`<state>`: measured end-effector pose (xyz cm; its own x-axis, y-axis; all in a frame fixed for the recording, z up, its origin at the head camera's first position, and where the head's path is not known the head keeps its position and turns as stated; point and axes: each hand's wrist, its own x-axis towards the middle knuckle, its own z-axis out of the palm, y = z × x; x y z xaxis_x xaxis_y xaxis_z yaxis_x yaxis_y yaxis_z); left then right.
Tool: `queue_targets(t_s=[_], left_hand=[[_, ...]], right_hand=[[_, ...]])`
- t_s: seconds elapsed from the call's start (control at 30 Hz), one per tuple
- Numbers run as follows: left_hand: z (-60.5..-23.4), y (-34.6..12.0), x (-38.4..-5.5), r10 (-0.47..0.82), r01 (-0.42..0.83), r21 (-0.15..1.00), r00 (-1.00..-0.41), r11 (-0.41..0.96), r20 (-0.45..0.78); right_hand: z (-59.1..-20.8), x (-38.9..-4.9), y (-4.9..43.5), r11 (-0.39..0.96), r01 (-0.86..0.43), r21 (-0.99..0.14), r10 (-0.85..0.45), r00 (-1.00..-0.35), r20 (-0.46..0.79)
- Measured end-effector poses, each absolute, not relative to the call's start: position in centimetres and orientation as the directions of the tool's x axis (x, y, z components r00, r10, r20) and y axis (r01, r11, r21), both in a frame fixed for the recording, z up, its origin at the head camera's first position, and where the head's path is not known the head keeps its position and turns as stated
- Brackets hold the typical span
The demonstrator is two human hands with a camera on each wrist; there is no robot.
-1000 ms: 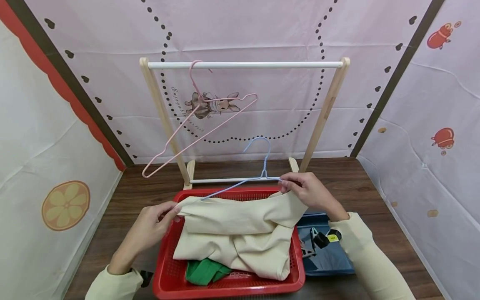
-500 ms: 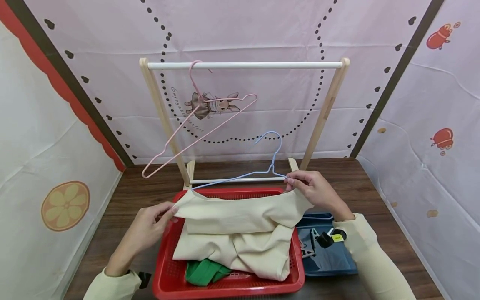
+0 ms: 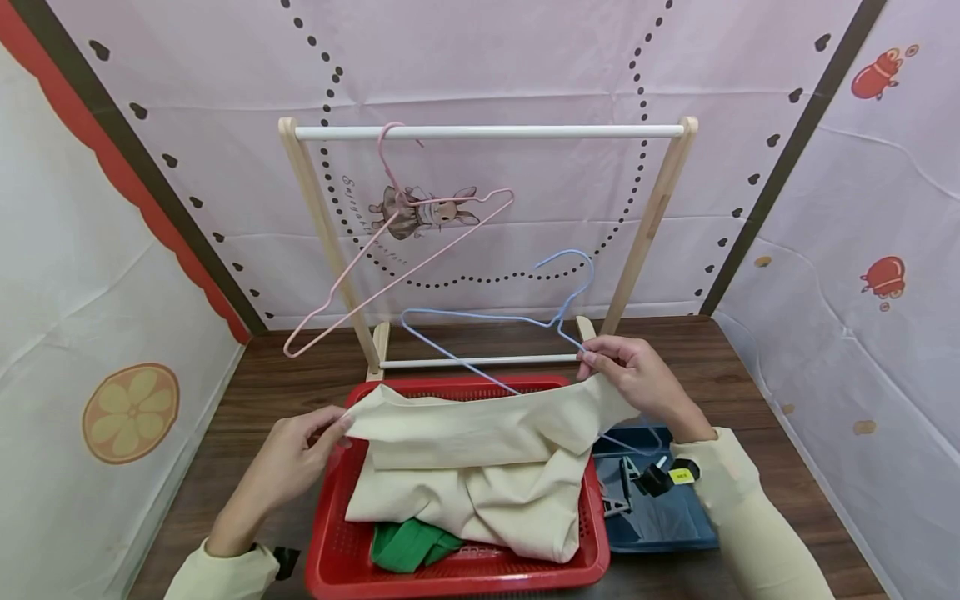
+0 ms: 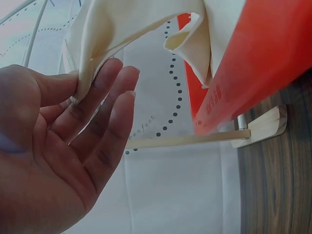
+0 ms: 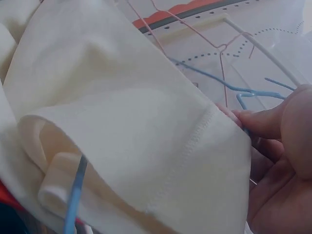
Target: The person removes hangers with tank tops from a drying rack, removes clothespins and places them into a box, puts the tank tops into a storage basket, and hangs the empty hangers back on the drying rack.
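Observation:
A cream cloth garment [image 3: 480,429] lies partly folded in a red basket [image 3: 457,581], its upper edge stretched between both hands. My left hand [image 3: 281,467] pinches that edge at the left corner; in the left wrist view, thumb and index finger [image 4: 100,80] squeeze the fabric while the other fingers stay loose. At the right corner, my right hand [image 3: 645,379] pinches the cloth together with a blue wire hanger [image 3: 480,315]. The hanger's left arm sticks out above the garment, and its other end passes through the cloth, emerging over the blue tray. Green fabric [image 3: 412,543] lies under the garment.
Behind the basket stands a wooden rack with a white top bar [image 3: 540,132]. A pink hanger [image 3: 435,257] hangs at its left. Right of the basket, a dark blue tray [image 3: 663,529] holds clips [image 3: 626,479]. Patterned cloth walls surround the wooden tabletop [image 3: 213,417].
The blue hanger has shifted right and tilted, so its left end has come out of the cloth and its right end shows beyond it. My right hand moved slightly right; the left stayed nearly still.

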<state>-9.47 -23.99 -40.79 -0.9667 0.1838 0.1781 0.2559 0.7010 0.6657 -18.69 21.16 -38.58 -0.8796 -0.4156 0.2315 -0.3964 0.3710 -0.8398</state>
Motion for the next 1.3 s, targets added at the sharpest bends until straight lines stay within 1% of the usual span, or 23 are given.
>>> queue_targets(t_s=[0.17, 0.27, 0.47, 0.73, 0.87, 1.1, 1.3], left_hand=[[-40.8, -24.1, -9.4, 0.185, 0.251, 0.669, -0.968, 0.699, 0.169], [-40.7, -24.3, -9.3, 0.183, 0.249, 0.672, -0.968, 0.697, 0.169], [-40.7, -24.5, -9.2, 0.186, 0.255, 0.669, -0.967, 0.699, 0.174], [-40.9, -24.5, -9.3, 0.195, 0.255, 0.665, -0.967, 0.702, 0.165], [-41.0, -24.4, -9.2, 0.208, 0.254, 0.676, -0.967, 0.692, 0.15], [-40.9, -24.3, -9.2, 0.217, 0.216, 0.705, -0.972, 0.675, 0.091], [-41.2, -24.3, -9.2, 0.246, 0.232, 0.699, -0.966, 0.677, 0.082]], right_hand=[[-38.2, -18.4, 21.0, 0.328, -0.315, -0.891, -0.402, -0.9, 0.171], [-38.0, -18.3, 20.7, 0.286, -0.293, -0.912, -0.416, -0.896, 0.157], [-37.6, -18.0, 20.1, 0.184, -0.308, -0.933, -0.467, -0.863, 0.193], [-37.4, -18.1, 19.2, 0.095, -0.393, -0.915, -0.534, -0.796, 0.286], [-37.2, -18.1, 18.7, 0.048, -0.377, -0.925, -0.551, -0.782, 0.291], [-37.0, -18.2, 18.2, 0.05, -0.34, -0.939, -0.544, -0.798, 0.259], [-36.8, -18.4, 17.9, 0.05, -0.347, -0.936, -0.539, -0.798, 0.267]])
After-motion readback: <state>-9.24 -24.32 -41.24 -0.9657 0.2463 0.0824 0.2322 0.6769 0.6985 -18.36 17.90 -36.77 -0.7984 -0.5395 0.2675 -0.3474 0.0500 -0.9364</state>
